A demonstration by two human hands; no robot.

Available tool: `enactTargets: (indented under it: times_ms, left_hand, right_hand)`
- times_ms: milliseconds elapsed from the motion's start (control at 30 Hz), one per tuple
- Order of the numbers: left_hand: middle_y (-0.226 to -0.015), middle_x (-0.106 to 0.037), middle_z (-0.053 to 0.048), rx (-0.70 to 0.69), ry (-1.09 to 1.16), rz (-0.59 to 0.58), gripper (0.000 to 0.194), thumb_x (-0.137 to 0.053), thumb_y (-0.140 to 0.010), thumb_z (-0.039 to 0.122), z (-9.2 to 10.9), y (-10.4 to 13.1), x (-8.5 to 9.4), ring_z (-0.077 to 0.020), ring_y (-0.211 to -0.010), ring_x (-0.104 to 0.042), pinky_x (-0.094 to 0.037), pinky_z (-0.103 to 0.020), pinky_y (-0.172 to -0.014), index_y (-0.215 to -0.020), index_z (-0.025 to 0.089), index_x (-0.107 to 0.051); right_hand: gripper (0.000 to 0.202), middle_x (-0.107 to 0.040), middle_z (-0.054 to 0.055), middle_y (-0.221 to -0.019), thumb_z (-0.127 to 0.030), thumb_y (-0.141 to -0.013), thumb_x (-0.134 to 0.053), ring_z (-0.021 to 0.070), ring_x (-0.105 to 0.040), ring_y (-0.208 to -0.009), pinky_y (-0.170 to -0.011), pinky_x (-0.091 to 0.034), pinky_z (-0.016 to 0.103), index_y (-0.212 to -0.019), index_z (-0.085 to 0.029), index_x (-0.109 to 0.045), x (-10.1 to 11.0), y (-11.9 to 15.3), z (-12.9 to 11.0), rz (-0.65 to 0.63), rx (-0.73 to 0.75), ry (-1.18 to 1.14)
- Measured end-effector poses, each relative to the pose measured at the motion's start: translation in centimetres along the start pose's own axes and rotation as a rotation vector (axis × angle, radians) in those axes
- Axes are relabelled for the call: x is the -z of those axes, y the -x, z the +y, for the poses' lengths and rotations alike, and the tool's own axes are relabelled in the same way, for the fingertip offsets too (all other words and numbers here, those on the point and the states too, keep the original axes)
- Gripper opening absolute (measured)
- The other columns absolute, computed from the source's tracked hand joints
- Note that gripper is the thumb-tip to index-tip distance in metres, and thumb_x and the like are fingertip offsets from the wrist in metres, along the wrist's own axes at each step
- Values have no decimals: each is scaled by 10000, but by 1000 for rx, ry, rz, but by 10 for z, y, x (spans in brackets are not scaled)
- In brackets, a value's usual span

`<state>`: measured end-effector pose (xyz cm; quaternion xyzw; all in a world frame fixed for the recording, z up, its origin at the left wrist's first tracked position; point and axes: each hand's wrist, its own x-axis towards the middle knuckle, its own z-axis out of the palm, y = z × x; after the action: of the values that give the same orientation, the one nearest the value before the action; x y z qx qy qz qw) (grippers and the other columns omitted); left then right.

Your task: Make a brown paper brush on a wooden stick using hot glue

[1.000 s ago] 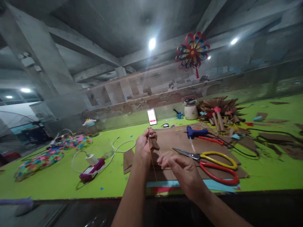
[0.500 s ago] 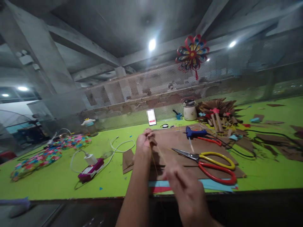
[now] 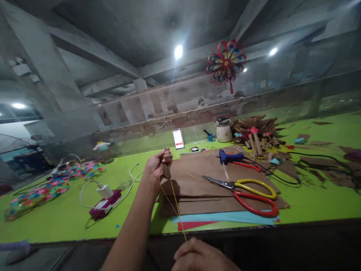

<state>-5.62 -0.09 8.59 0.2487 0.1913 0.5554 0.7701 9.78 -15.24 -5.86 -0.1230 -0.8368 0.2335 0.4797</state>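
Phone (image 3: 178,139) propped upright at the back centre, its screen partly pixelated, a red bar glowing near the bottom edge, the lettering too small to read. Over to its right, the pale jar (image 3: 224,132) shows faint marks, also beyond reading. And here in the centre, the left hand (image 3: 158,164) holds the pleated brown paper (image 3: 165,171) up above the surface, fingers pinching it near the top, folds hanging below. Two lines of yellow thread (image 3: 175,197) run down from it, meeting low in the frame, straight to the right hand (image 3: 201,256) at the bottom edge, fingers curled in on the thread. The surface (image 3: 50,226) is bright green, scattered with scraps; brown sheets (image 3: 194,169) lie centre, with scissors (image 3: 234,186) on top, one handle yellow, one red, and a blue glue gun (image 3: 231,156) just behind. Blue strip (image 3: 225,217) along the near edge, purple power strip (image 3: 105,205) left of centre. Behind it all, a perforated metal panel (image 3: 135,128), a looped flower ornament (image 3: 226,63) upper right, and grey concrete beams (image 3: 96,51) overhead under bright lamps (image 3: 178,52).
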Motion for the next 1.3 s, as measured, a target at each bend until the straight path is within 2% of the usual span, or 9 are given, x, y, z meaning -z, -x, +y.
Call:
enactTargets:
  times_ms: [100, 200, 400, 467, 667, 800, 1033, 1133, 1300]
  left_hand:
    - [-541, -350, 34, 43, -248, -80, 245, -275, -908, 139, 17, 13, -1, -39, -401, -380, -320, -88, -331, -817, 86, -496]
    - [-567, -417, 5, 51, -506, -127, 236, -304, -898, 150, 28, 30, -1, -39, -401, -392, -319, -98, -334, -841, 84, -523]
    - [-625, -549, -53, 10, -901, -198, 180, -398, -876, 224, 25, 65, -6, -98, -439, -501, -333, -151, -341, -902, 113, -537]
    - [-611, -553, -47, 27, -955, -205, 180, -420, -872, 247, 21, 75, -10, -90, -426, -493, -306, -144, -330, -899, 116, -542]
    - [-498, -506, -4, 126, -1039, -236, 191, -458, -860, 279, 15, 87, -21, -56, -348, -413, -266, -141, -322, -833, 115, -552]
    - [-491, -500, 4, 161, -1060, -231, 194, -454, -863, 288, 15, 88, -21, -49, -342, -395, -265, -137, -331, -846, 120, -550]
    - [-514, -497, 6, 181, -1033, -226, 195, -465, -856, 299, 13, 93, -7, -41, -334, -363, -258, -132, -318, -842, 127, -555]
    - [-504, -491, 11, 175, -1006, -239, 189, -483, -846, 299, 8, 91, 0, -40, -330, -359, -260, -132, -318, -830, 125, -556]
    - [-497, -496, 5, 235, -961, -269, 183, -471, -852, 273, -1, 83, 5, -46, -332, -392, -279, -138, -327, -830, 118, -565]
  right_hand:
    - [229, -672, 81, -989, -330, -824, -541, 191, -603, -870, -737, -494, 279, -1031, -278, -626, 17, 13, -1, -134, -38, 192]
    - [88, -678, 48, -979, -265, -790, -591, 206, -593, -904, -790, -468, 327, -836, -276, -665, 56, 14, -14, -198, -14, 289]
    - [181, -640, 86, -891, -239, -789, -573, 211, -580, -848, -772, -444, 364, -611, -205, -585, 132, -17, -8, 420, -251, 445]
    - [131, -643, 80, -871, -263, -775, -587, 202, -580, -831, -730, -457, 343, -672, -191, -625, 142, -32, 4, 467, -287, 378]
    - [290, -662, 69, -925, -321, -749, -599, 83, -520, -519, -479, -455, 252, -994, -175, -652, 134, -101, 28, 52, -432, -164]
    - [246, -612, -11, -568, -300, -678, -674, 61, -439, -424, -407, -362, 210, -863, -139, -689, 123, -141, 38, -211, -410, -301]
    - [151, -641, 13, -624, -292, -713, -638, 51, -432, -421, -391, -306, 192, -720, -143, -615, 130, -144, 36, -275, -514, -492]
    - [156, -549, -37, -479, -303, -710, -643, 47, -376, -383, -371, -259, 188, -676, -154, -612, 141, -140, 36, -295, -576, -401]
    - [128, -554, -35, -475, -263, -666, -675, 54, -419, -443, -417, -281, 188, -603, -153, -686, 166, -141, 32, -435, -375, 101]
